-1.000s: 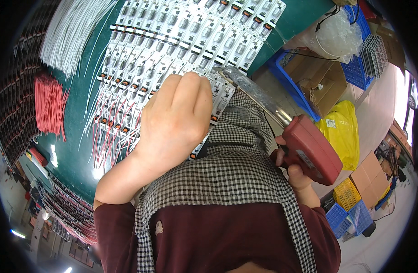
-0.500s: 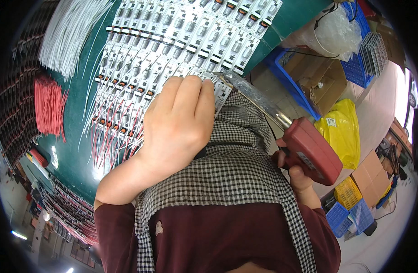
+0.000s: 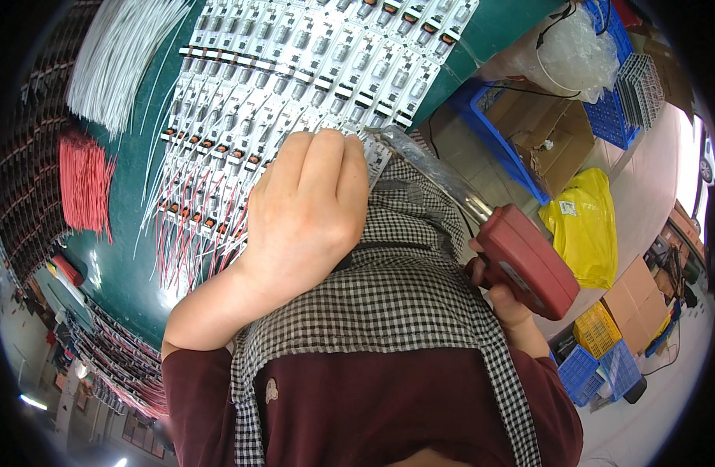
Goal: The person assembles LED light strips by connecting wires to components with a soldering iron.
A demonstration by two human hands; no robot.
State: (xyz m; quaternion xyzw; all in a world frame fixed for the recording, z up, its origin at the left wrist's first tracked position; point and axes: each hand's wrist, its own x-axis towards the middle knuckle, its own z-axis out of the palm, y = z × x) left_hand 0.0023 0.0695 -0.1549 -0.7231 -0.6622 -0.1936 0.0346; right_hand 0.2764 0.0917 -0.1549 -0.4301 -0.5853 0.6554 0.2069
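My right hand is wrapped around the grip of a red gun-shaped soldering iron. Its long metal shaft points up and left, and the tip is at the edge of a white panel of circuit boards, just right of my left fingers. My left hand rests on the panel's near part, with its fingers bent and held together. The fingertips, and whatever they pinch, are hidden beneath the hand. Rows of small components cover the panel. Red and white wires trail from its left rows.
On the green table lie bundles of white wires and red wires. At the right are a blue crate with a cardboard box, a yellow bag and small baskets. Wired boards line the far left.
The soldering iron's red body has shifted slightly left in my right hand, and its shaft has tilted a little. The panel has slid slightly left. My left hand has barely moved.
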